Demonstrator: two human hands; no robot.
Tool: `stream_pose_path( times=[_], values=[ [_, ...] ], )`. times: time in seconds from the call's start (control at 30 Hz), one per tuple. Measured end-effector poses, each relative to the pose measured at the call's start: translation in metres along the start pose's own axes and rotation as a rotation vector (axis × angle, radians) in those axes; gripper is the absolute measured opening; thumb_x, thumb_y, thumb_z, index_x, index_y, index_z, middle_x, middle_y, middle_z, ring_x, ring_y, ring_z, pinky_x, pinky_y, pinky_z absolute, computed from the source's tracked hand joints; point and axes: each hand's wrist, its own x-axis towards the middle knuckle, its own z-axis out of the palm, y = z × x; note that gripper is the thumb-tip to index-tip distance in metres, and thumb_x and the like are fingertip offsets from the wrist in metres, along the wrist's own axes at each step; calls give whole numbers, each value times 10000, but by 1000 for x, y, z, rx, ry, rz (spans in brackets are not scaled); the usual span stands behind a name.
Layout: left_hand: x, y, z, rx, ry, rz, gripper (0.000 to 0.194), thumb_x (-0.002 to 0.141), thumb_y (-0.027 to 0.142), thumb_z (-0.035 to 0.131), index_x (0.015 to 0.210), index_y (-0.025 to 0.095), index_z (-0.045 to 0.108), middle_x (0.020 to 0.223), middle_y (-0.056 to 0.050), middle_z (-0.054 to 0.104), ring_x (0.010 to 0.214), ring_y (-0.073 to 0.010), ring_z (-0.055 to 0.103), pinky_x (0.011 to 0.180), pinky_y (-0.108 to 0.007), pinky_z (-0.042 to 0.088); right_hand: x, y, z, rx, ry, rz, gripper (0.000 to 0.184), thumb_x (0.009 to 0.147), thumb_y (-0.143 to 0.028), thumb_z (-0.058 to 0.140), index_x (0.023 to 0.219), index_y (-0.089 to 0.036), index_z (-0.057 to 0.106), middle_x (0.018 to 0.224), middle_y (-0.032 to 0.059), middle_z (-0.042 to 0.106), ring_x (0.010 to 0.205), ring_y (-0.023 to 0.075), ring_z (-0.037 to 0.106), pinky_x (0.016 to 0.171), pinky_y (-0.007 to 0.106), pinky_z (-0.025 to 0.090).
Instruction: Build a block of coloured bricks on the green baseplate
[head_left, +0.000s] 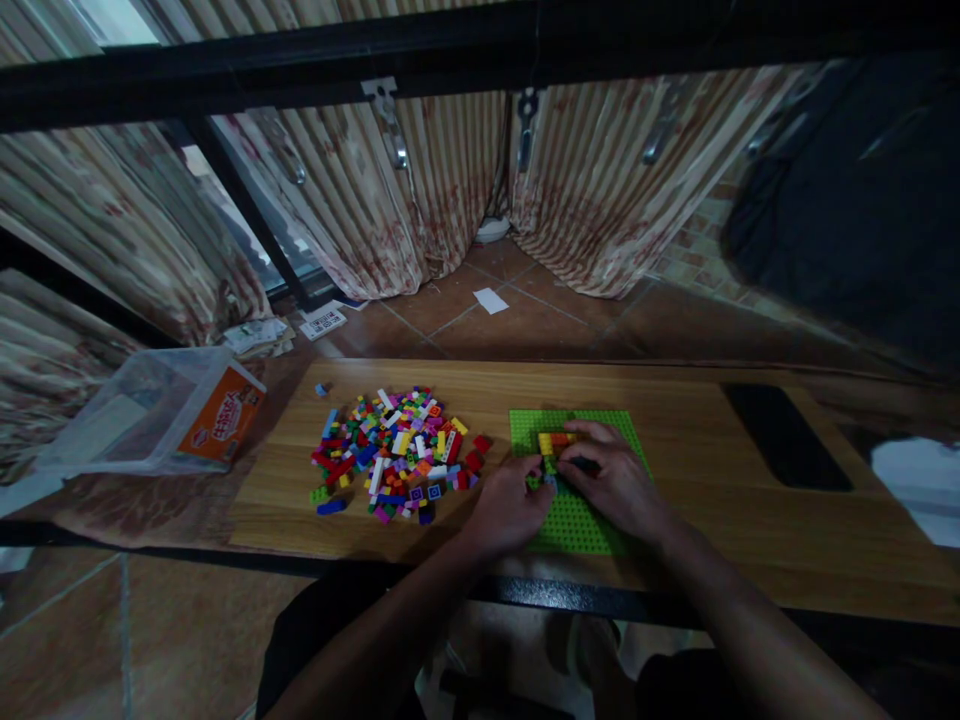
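A green studded baseplate point(574, 535) lies on the wooden table under both hands. On it stands a low row of yellow and orange building bricks point(546, 442), with green and bluish ones nearer me. My left hand point(510, 507) comes in from the left, its fingers closed at the near bricks. From the right, my right hand point(613, 478) reaches over the row, thumb and fingers pinched at the bricks' right side. Fingers hide the exact pieces being gripped. To the left spreads a mixed pile of loose bricks point(405, 450), a few red ones close to my left hand.
A dark flat phone-like slab point(786, 436) lies on the table's right part. Left of the table point(697, 530) sits a clear plastic bin point(142, 420) with an orange label. Papers point(490, 300) lie on the tiled floor. Behind are striped curtains point(450, 180) and a dark metal bar.
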Motion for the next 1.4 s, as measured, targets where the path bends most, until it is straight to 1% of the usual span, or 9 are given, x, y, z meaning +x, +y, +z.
stream_pose_path(
  times=[0.2, 0.33, 0.5, 0.8, 0.93, 1.07, 1.13, 1.27, 1.4],
  values=[
    [0, 1, 1, 69, -4, 56, 401, 852, 282, 515, 1218, 142, 598, 1101, -93, 672, 895, -193, 632, 853, -310, 503, 3, 0, 5, -15, 26, 25, 142, 830, -299, 618, 733, -236, 700, 1189, 75, 618, 1144, 266, 537, 979, 471, 414],
    [0, 1, 1, 102, -19, 73, 381, 851, 289, 514, 1191, 144, 607, 1070, -88, 672, 880, -194, 628, 851, -312, 501, 4, -1, 6, 21, 15, 56, 149, 827, -299, 609, 730, -242, 707, 1154, 68, 633, 1119, 255, 554, 968, 451, 421],
    [0, 3, 0, 130, -31, 75, 343, 851, 274, 508, 1145, 131, 613, 1064, -94, 660, 870, -190, 623, 866, -314, 496, 5, -3, 8, 49, 33, 101, 135, 787, -279, 632, 687, -234, 710, 1109, 77, 647, 1088, 256, 572, 968, 451, 412],
    [0, 2, 3, 160, -25, 88, 386, 847, 293, 502, 1189, 133, 584, 1086, -108, 646, 929, -219, 615, 873, -346, 507, 7, -3, 13, 72, 62, 166, 148, 757, -271, 633, 625, -240, 693, 1059, 65, 660, 1054, 253, 582, 953, 461, 411],
    [-3, 1, 7, 192, -13, 91, 432, 850, 290, 499, 1242, 115, 550, 1118, -128, 632, 988, -238, 606, 913, -361, 499, 8, -4, 12, 61, 53, 177, 159, 764, -279, 630, 625, -240, 698, 1053, 68, 669, 1062, 257, 588, 962, 469, 402],
    [-10, -1, 16, 312, 48, 151, 546, 877, 286, 468, 1381, 83, 411, 1222, -174, 573, 1080, -277, 577, 956, -401, 483, 8, -2, 11, 70, 22, 153, 187, 787, -313, 619, 638, -240, 703, 1067, 73, 668, 1070, 260, 588, 969, 470, 402],
    [-13, -3, 22, 407, 61, 203, 552, 896, 245, 431, 1414, 68, 357, 1228, -182, 560, 1089, -278, 570, 945, -396, 489, 8, 0, 10, 69, 6, 149, 197, 799, -330, 614, 653, -240, 710, 1078, 73, 665, 1076, 263, 585, 968, 475, 405],
    [-15, -8, 32, 590, 49, 285, 544, 883, 107, 362, 1419, 24, 317, 1183, -191, 562, 1034, -260, 582, 860, -358, 527, 8, 3, 8, 60, -29, 143, 200, 818, -335, 600, 692, -241, 724, 1102, 75, 657, 1075, 263, 581, 971, 483, 408],
    [-14, -6, 33, 673, 43, 306, 536, 872, 57, 338, 1403, -9, 326, 1130, -207, 576, 979, -264, 599, 797, -360, 548, 8, 3, 9, 50, -37, 108, 220, 839, -320, 570, 700, -239, 720, 1096, 80, 659, 1077, 261, 579, 980, 494, 401]
  ],
)
